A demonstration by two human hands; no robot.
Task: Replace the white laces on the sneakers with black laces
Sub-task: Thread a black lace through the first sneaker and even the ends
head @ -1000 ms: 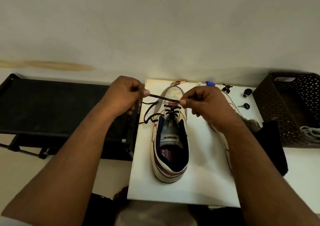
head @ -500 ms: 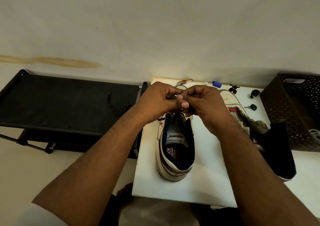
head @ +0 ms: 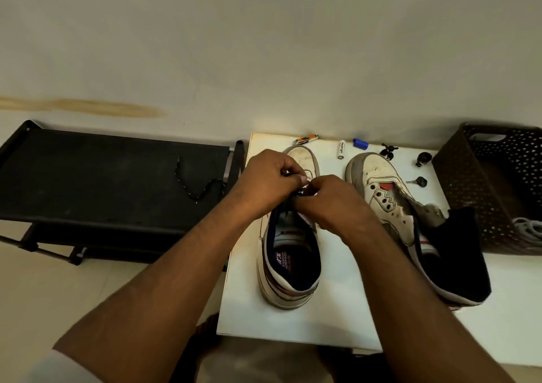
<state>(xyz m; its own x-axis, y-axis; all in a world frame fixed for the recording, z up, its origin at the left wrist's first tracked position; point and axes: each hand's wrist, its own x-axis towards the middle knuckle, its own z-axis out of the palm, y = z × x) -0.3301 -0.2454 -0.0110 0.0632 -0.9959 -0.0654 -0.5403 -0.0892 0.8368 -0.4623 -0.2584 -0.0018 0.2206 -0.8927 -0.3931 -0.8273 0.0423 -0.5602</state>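
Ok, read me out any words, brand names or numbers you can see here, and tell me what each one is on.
White battery: black print down its side, too small to read.
Left sneaker insole: white lettering and a red patch, too blurred to read.
Nothing else carries legible text.

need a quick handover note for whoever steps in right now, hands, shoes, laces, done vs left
Left hand and right hand are together over the left sneaker, fingers curled, pinching the black lace at its eyelets.
Left sneaker: on the white table, black lace partly threaded; how far is hidden by the hands.
Right sneaker: beside it, eyelets empty, no lace.
A black lace end trails onto the black rack.
Left to do: finish this sneaker, then lace the right one.
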